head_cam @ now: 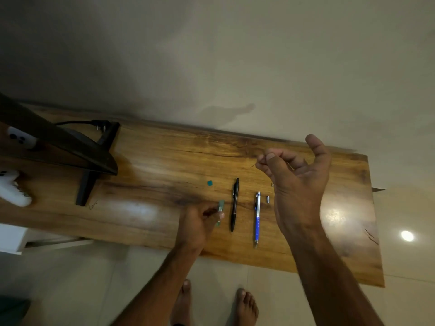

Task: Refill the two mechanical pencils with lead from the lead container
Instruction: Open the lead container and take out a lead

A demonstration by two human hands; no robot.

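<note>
A black mechanical pencil (234, 204) and a blue-and-silver one (257, 218) lie side by side on the wooden shelf (153, 165). My left hand (197, 225) holds the small green lead container (220, 209) just left of the black pencil. The container's green cap (209, 183) lies farther back on the wood. My right hand (294, 175) is raised above the shelf's right part, thumb and forefinger pinching a thin lead (253, 165). A small silver pencil cap (267, 199) lies right of the blue pencil, and a tiny piece (272, 184) lies behind it.
A dark stand (94, 161) with a black cable and plug (98, 124) fills the shelf's left end, next to a white object (13, 191). The wall runs behind the shelf. Tiled floor and bare feet (216, 304) lie below its front edge.
</note>
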